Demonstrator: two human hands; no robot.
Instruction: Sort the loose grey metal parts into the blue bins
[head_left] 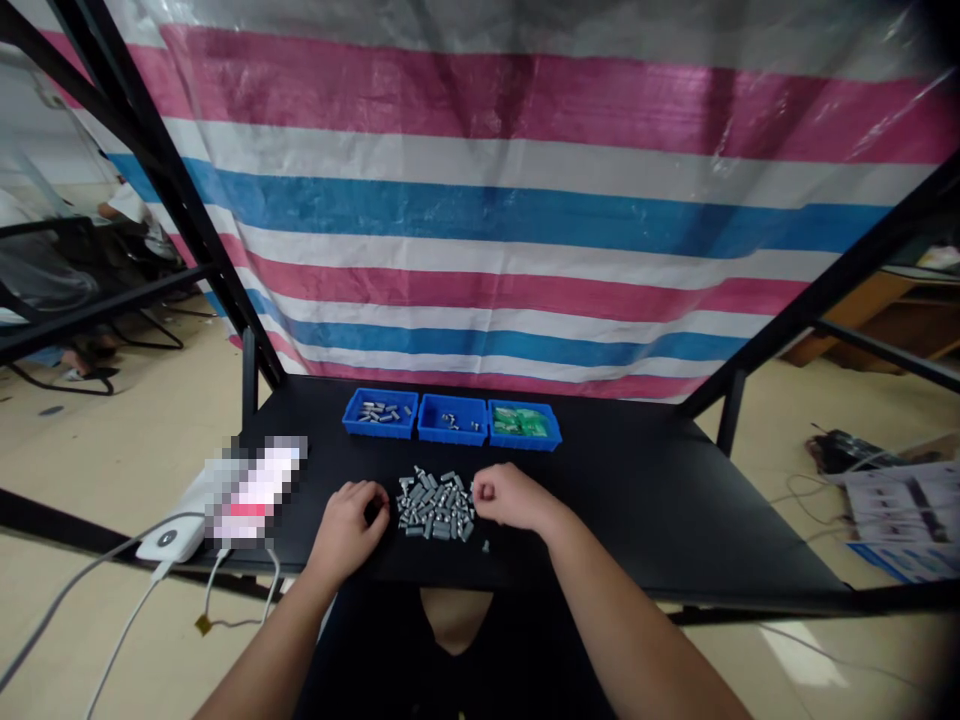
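A pile of small grey metal cylinders and screws [435, 507] lies on the black table [622, 510] in front of me. Just left of the pile rests my left hand [349, 525], its fingers curled loosely toward the thumb, with dark table showing through the gap and nothing visible in it. My right hand [514, 497] is at the pile's right edge, fingers bent in a pinch. Whatever may be between those fingertips is hidden. One small screw [486, 546] lies apart, below the right hand.
Behind the pile, three blue trays stand in a row: one with metal cylinders [384, 410], one with a few screws [452, 422], one with green packets [521, 421]. A white power bank [171, 540], a blurred-out device [259, 495] and cables occupy the left. A striped sheet [480, 220] hangs behind.
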